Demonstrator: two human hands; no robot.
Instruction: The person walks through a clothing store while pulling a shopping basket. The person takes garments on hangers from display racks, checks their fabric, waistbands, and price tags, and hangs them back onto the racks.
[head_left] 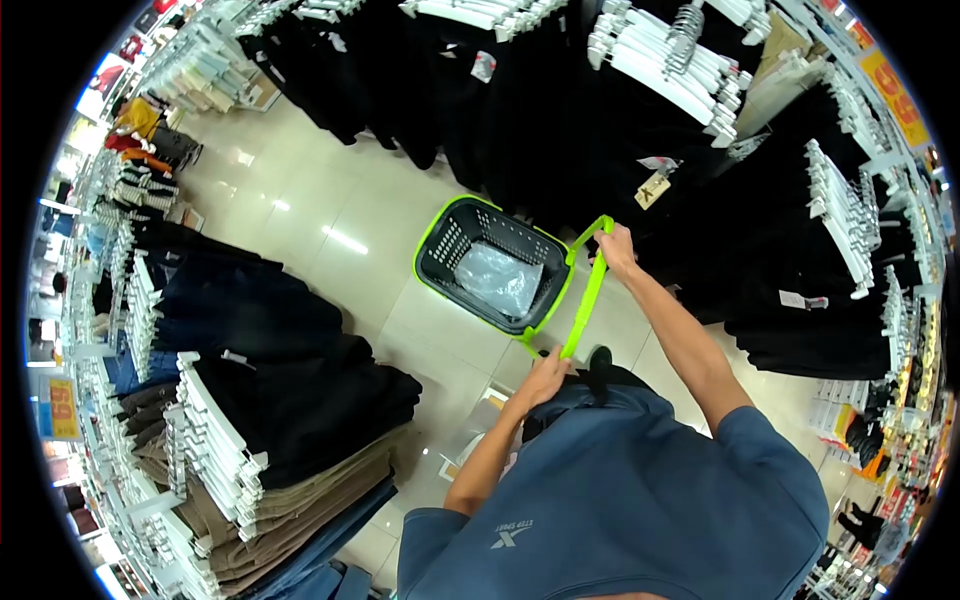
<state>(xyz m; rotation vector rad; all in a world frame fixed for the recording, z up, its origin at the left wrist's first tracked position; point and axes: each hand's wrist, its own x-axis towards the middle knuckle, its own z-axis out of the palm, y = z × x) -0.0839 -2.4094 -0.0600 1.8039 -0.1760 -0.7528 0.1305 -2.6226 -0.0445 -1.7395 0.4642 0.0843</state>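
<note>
A dark grey shopping basket [545,262] with a bright green rim stands or hangs just above the tiled floor in front of me; I cannot tell which. Inside it lies a clear plastic-wrapped package [500,278], pale grey. The basket's green handle [588,300] is pulled toward my body. My right hand [617,247] is closed around its upper corner. Closed at the opposite end of the handle is my left hand [545,377], close to my waist.
Black garments [400,80] on white hangers [670,75] line the far side and the right. To the left hang dark trousers [320,400] and brown ones [310,510]. A shiny tiled floor [300,190] runs between the racks. Price signs [60,408] hang at the edges.
</note>
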